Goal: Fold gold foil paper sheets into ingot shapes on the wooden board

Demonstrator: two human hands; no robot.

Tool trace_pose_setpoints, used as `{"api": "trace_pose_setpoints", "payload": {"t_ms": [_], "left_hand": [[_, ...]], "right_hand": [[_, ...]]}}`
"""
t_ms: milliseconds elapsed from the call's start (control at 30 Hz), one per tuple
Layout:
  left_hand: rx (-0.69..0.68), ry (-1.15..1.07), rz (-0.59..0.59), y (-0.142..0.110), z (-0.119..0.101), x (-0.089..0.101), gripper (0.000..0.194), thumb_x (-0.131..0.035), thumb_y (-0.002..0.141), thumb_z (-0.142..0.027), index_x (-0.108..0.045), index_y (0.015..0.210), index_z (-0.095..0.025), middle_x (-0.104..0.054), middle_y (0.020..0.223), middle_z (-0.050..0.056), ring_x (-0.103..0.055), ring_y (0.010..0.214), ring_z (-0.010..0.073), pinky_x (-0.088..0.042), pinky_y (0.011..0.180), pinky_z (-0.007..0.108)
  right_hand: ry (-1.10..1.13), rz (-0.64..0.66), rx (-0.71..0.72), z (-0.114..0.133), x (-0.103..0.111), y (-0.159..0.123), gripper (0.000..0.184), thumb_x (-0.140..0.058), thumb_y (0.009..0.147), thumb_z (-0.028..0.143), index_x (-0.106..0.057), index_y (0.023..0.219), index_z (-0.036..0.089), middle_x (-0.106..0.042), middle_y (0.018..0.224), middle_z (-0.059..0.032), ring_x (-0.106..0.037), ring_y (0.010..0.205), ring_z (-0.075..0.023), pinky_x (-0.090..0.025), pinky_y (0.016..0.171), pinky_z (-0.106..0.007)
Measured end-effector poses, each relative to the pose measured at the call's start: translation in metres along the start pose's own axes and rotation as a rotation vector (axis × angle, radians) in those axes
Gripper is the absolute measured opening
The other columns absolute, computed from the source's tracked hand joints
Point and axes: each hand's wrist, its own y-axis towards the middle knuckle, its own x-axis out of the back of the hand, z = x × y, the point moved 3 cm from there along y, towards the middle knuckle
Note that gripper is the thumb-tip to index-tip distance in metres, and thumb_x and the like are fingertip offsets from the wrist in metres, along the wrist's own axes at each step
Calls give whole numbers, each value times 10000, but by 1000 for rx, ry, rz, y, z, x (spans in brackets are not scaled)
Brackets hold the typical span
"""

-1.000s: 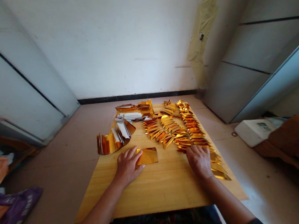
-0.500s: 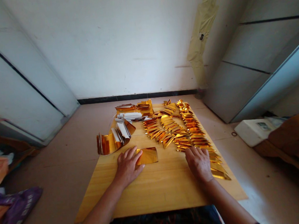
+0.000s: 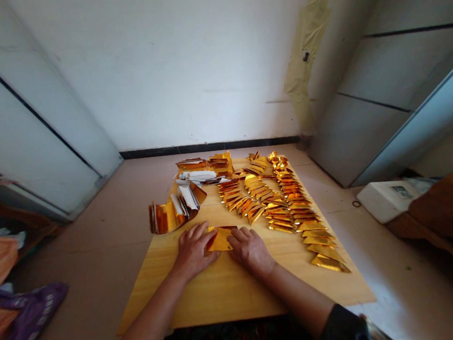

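A gold foil paper sheet lies on the wooden board in front of me, held at both ends. My left hand grips its left end, thumb near the lower edge. My right hand is closed over the right end, its fingertips on the foil. That end and the right thumb are mostly hidden. To the right of my hands, folded gold foil pieces stand in overlapping rows. Beyond my left hand sits a curved bundle of gold and white-backed foil sheets.
More foil sheets lie at the far edge of the wooden board. A white wall rises behind. Purple and orange bags are on the left; a white box is on the right by wooden furniture.
My right hand has moved left from the rows of folded pieces onto the right end of the foil sheet. The left hand has stayed in place on the sheet.
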Motion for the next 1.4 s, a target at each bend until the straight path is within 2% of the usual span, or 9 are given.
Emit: {"api": "trace_pose_setpoints", "payload": {"t_ms": [100, 267, 433, 533, 633, 833, 1033, 1167, 1400], "left_hand": [[12, -1, 15, 2, 1, 0, 551, -657, 687, -467, -573, 1216, -337, -444, 1412, 40, -383, 1267, 309, -292, 1017, 488], [20, 5, 31, 4, -1, 4, 588, -691, 657, -486, -572, 1215, -347, -441, 1412, 39, -384, 1267, 309, -282, 1025, 486], [-25, 41, -34, 5, -8, 10, 552, -720, 637, -451, -606, 1161, -320, -408, 1431, 59, -362, 1275, 333, -270, 1018, 522], [-97, 5, -86, 4, -12, 11, 429, -681, 695, -339, -623, 1118, -294, -500, 1343, 60, -406, 1227, 304, -300, 1000, 502], [-188, -77, -132, 4, -14, 11, 239, -571, 783, -193, -663, 991, -269, -623, 1123, 39, -501, 1070, 228, -379, 934, 416], [-212, -116, -342, 5, -12, 14, 157, -548, 799, -145, -679, 841, -220, -586, 1152, 62, -504, 1018, 226, -414, 875, 394], [-178, -259, -218, 13, -11, 9, 133, -525, 832, -162, -650, 796, -189, -663, 820, 32, -572, 807, 172, -433, 755, 309], [-67, -294, -182, 21, -10, 3, 113, -550, 822, -168, -660, 806, -193, -678, 811, 24, -593, 795, 163, -430, 738, 284], [25, -288, -198, 26, -11, -6, 122, -526, 836, -172, -645, 858, -192, -679, 854, 30, -593, 819, 163, -422, 746, 275]], "right_hand": [[-2, 36, 16, -3, -9, 4, 72, -594, 850, 278, -587, 841, 207, -614, 903, -25, -498, 858, -183, -322, 666, -292], [-31, -8, 88, -6, -17, -1, 102, -528, 902, 237, -571, 822, 193, -600, 851, -29, -481, 812, -175, -293, 681, -307], [-72, -22, 171, -7, -16, -2, 122, -500, 923, 221, -571, 830, 183, -600, 830, -28, -472, 779, -176, -290, 716, -325], [-58, -50, 186, -10, -16, 2, 133, -497, 926, 211, -579, 824, 184, -605, 796, -17, -479, 775, -166, -288, 724, -313], [-16, -73, 171, -16, -20, 6, 159, -495, 926, 199, -582, 794, 190, -612, 772, -1, -488, 761, -148, -284, 705, -288], [41, -71, 76, -26, -31, 10, 224, -477, 934, 216, -593, 744, 193, -602, 727, 6, -495, 716, -127, -296, 689, -261], [178, -45, -38, -29, -28, 10, 207, -461, 935, 252, -613, 806, 197, -625, 746, -2, -542, 735, -135, -345, 708, -240], [279, -54, -180, -31, -27, 7, 113, -520, 886, 216, -614, 943, 190, -656, 809, -16, -582, 771, -148, -374, 708, -227], [301, -19, -409, -30, -26, 14, 105, -495, 904, 201, -600, 904, 189, -660, 837, -18, -614, 772, -125, -381, 671, -184]]}}
